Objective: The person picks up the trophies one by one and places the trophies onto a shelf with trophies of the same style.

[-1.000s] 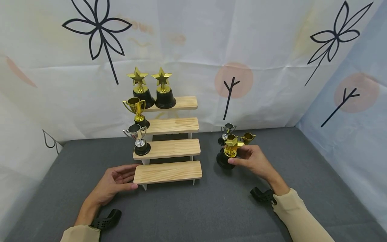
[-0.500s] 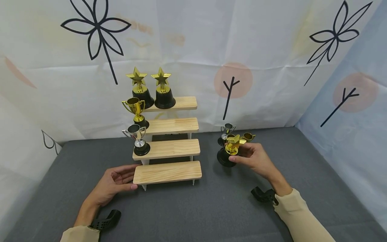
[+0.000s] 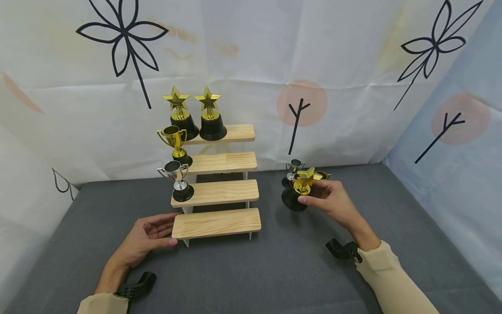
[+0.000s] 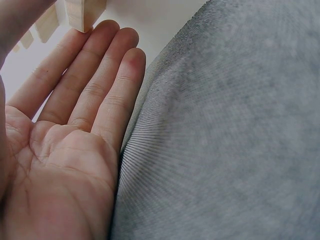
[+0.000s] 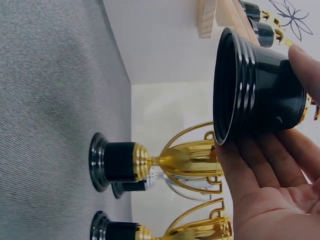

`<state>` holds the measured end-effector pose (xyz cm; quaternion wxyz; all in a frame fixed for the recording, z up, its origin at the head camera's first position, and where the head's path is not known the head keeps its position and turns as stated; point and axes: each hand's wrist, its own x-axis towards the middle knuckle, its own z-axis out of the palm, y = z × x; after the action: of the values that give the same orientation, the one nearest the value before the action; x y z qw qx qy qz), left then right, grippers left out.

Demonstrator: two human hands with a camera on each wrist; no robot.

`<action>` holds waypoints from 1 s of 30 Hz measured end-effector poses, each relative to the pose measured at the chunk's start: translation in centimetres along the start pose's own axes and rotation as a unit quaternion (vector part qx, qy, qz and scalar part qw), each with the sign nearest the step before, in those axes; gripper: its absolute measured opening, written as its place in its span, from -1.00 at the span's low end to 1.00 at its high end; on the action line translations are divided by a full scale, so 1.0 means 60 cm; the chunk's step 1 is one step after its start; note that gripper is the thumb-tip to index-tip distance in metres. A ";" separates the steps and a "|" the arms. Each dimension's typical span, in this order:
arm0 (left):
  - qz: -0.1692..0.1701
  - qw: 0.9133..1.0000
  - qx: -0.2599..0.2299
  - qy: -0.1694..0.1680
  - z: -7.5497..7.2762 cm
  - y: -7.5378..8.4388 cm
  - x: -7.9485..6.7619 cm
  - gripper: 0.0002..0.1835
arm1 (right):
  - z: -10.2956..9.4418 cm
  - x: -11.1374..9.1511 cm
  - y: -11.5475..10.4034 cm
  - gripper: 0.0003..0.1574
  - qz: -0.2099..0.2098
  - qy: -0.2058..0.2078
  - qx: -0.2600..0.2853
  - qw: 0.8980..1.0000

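Head view: right of a grained wooden shelf (image 3: 217, 223), above woven grey cloth (image 3: 251, 274), the right hand (image 3: 329, 200) grips a star trophy (image 3: 302, 187), glossy gold on black. Left wrist: the left hand (image 4: 75, 145) lies straight-fingered at the shelf's end. Right wrist: the trophy's round base (image 5: 262, 87) shows ridged and hollow, off the cloth.

Can't read any text, label, brand or number here, tbh. Can't get letters out of faint orange marks (image 3: 186, 35) on white backdrop (image 3: 247, 52) either, way too washed out.
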<state>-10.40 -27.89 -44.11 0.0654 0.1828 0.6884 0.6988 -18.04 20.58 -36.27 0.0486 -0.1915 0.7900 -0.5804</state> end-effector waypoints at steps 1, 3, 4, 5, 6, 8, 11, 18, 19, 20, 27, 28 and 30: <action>0.001 1.000 0.001 0.000 0.000 -0.001 0.000 -0.27 | -0.001 0.001 -0.002 -0.36 -0.001 0.000 -0.001 1.000; 0.002 1.000 0.002 0.000 -0.001 -0.001 0.000 -0.27 | -0.003 0.003 -0.005 -0.36 -0.006 0.000 -0.005 1.000; 0.001 1.000 0.004 0.001 -0.001 -0.001 0.000 -0.27 | -0.004 0.004 -0.007 -0.36 -0.008 0.001 -0.008 1.000; 0.000 1.000 0.005 0.002 -0.001 -0.001 0.000 -0.27 | -0.005 0.005 -0.008 -0.37 -0.011 0.002 -0.012 1.000; -0.002 1.000 0.005 0.005 -0.001 -0.001 0.000 -0.27 | -0.006 0.007 -0.010 -0.37 -0.012 0.003 -0.015 1.000; -0.004 1.000 0.007 0.006 -0.001 -0.002 0.000 -0.27 | -0.008 0.009 -0.013 -0.38 -0.014 0.005 -0.026 1.000; -0.010 1.000 0.009 0.007 -0.002 -0.002 0.000 -0.27 | -0.010 0.012 -0.016 -0.40 -0.015 0.004 -0.038 0.999; -0.018 1.000 0.010 0.011 -0.002 -0.004 -0.001 -0.25 | -0.013 0.017 -0.024 -0.40 -0.024 -0.004 -0.046 0.999; -0.018 1.000 0.010 0.011 -0.003 -0.005 -0.001 -0.25 | -0.014 0.018 -0.025 -0.40 -0.026 -0.006 -0.044 0.999; -0.018 1.000 0.010 0.010 -0.003 -0.005 -0.001 -0.26 | -0.015 0.019 -0.026 -0.40 -0.029 -0.008 -0.042 0.999; -0.009 1.000 0.008 0.007 -0.004 -0.006 0.000 -0.27 | -0.020 0.026 -0.037 -0.39 -0.036 -0.019 -0.035 0.999; -0.007 1.000 0.009 0.007 -0.004 -0.006 0.000 -0.28 | -0.021 0.027 -0.039 -0.40 -0.039 -0.020 -0.034 0.998; -0.009 1.000 0.011 0.009 -0.003 -0.006 0.000 -0.27 | -0.022 0.030 -0.043 -0.40 -0.044 -0.022 -0.032 0.998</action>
<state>-10.55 -28.06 -44.48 0.0637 0.1708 0.6981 0.6924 -19.43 20.48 -33.19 0.0342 -0.2399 0.7977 -0.5523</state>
